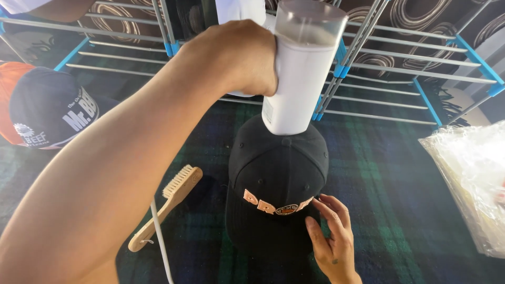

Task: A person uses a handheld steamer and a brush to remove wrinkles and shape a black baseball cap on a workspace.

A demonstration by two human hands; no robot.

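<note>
1. L hand (236, 58) is fisted round the white handheld steamer (300, 68), nozzle pointing down, just above/touching the crown of the black cap (276, 184).
2. Steamer's long axis is near vertical; cap lies straight below it, mid plaid cloth (389, 179).
3. R hand (331, 236) is nearer the cap: fingers loosely spread, tips on front panel by the orange embroidery, gripping nothing.
4. Cap is matte cotton twill; wooden bristle brush (167, 204) lies to its left, a crinkly plastic bag (473, 179) at the cloth's right edge.
</note>
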